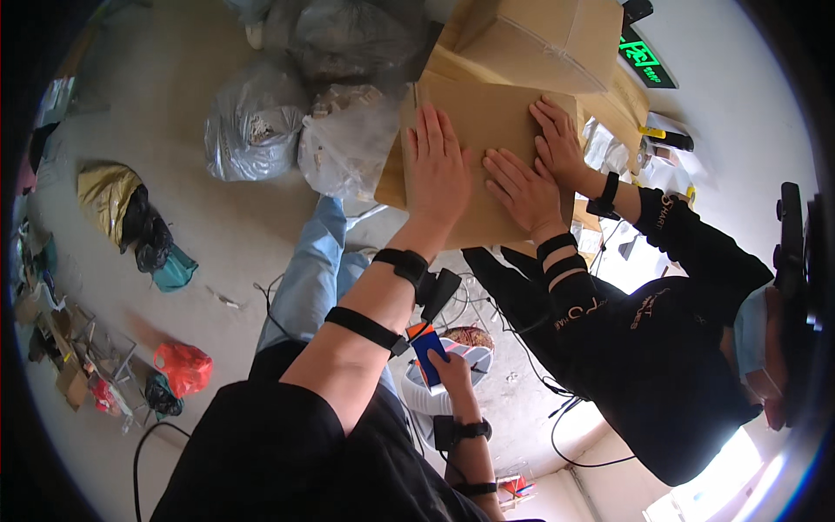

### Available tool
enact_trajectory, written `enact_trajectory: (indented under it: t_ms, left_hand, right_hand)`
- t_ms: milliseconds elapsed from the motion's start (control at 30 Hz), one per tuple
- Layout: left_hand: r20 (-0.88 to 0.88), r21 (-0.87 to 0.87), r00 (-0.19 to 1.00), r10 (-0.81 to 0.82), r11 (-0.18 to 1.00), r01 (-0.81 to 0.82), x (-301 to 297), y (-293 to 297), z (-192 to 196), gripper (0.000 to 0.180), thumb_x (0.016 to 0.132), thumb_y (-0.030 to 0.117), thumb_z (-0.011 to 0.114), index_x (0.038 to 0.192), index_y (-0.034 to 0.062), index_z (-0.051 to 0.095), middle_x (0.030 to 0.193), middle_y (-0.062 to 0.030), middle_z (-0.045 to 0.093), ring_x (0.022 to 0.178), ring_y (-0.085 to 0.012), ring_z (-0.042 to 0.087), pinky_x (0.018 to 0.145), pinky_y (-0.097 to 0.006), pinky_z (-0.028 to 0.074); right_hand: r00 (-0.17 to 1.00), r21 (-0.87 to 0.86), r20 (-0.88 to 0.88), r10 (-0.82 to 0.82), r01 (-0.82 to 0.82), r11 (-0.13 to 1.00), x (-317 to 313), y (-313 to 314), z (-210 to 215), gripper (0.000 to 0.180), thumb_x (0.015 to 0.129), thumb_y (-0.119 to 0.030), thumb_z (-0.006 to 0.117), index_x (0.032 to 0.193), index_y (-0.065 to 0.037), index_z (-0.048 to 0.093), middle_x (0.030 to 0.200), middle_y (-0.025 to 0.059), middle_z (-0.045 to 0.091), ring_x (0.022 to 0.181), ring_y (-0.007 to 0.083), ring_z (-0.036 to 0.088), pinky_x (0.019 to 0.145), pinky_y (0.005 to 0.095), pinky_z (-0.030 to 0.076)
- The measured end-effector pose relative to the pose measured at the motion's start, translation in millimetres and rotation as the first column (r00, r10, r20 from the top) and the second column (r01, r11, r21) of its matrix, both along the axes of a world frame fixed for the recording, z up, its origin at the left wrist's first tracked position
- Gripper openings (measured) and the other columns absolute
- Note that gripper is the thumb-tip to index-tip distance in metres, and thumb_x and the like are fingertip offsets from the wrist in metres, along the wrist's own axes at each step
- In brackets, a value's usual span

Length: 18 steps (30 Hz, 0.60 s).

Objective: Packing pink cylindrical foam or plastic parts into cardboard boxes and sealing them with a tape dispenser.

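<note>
My left hand (437,170) lies flat on the left part of a brown cardboard box (487,113), its fingers stretched out and slightly apart. Lower down, close to my body, my right hand (452,372) grips a flat blue object with an orange end (427,355); its exact kind I cannot make out. A co-worker in black sleeves stands at the right. Both of that person's hands, the nearer hand (526,193) and the farther hand (557,143), press on the right part of the same box.
Behind the box, a larger cardboard box (544,43) sits on the wooden table (393,178). Grey and clear plastic bags (252,122) stand on the floor at the left. Cables (522,344) run between me and the co-worker. A red bag (183,367) lies farther left.
</note>
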<state>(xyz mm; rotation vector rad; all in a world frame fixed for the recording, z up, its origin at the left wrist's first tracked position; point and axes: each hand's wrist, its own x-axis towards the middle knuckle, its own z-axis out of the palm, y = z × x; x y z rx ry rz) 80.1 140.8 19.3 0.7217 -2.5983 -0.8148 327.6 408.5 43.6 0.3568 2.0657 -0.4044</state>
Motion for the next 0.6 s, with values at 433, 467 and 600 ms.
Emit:
enact_trajectory:
  t_ms: [433, 467, 600]
  left_hand:
    - [0.040, 0.775, 0.969, 0.246, 0.604, -0.185, 0, -28, -13, 0.067, 0.097, 0.030, 0.045, 0.142, -0.0099, 0.016, 0.146, -0.0309, 0.021, 0.131, -0.0460, 0.030, 0.107, -0.042, 0.031]
    - [0.022, 0.766, 0.967, 0.252, 0.618, -0.178, 2, -43, -23, 0.067, 0.097, 0.030, 0.045, 0.142, -0.0099, 0.016, 0.146, -0.0309, 0.021, 0.131, -0.0460, 0.030, 0.107, -0.042, 0.031]
    - [0.109, 0.481, 0.950, 0.292, 0.821, -0.307, -9, -68, -30, 0.068, 0.097, 0.033, 0.044, 0.142, -0.0100, 0.017, 0.147, -0.0298, 0.021, 0.134, -0.0443, 0.027, 0.109, -0.042, 0.028]
  right_hand:
    - [0.983, -0.090, 0.011, -0.182, 0.182, 0.979, -25, 11, -8, 0.060, 0.076, -0.054, 0.065, 0.090, 0.005, 0.067, 0.080, 0.0193, 0.067, 0.080, 0.0301, 0.066, 0.070, 0.0370, 0.049]
    - [0.987, -0.090, 0.006, -0.162, 0.162, 0.983, -26, 6, -7, 0.060, 0.076, -0.054, 0.066, 0.090, 0.004, 0.067, 0.081, 0.0201, 0.067, 0.081, 0.0308, 0.066, 0.070, 0.0378, 0.048]
    - [0.978, -0.111, -0.037, -0.207, 0.202, 0.973, -30, 7, 1, 0.045, 0.080, -0.039, 0.069, 0.089, 0.005, 0.069, 0.071, 0.0080, 0.065, 0.066, 0.0123, 0.059, 0.061, 0.0298, 0.046]
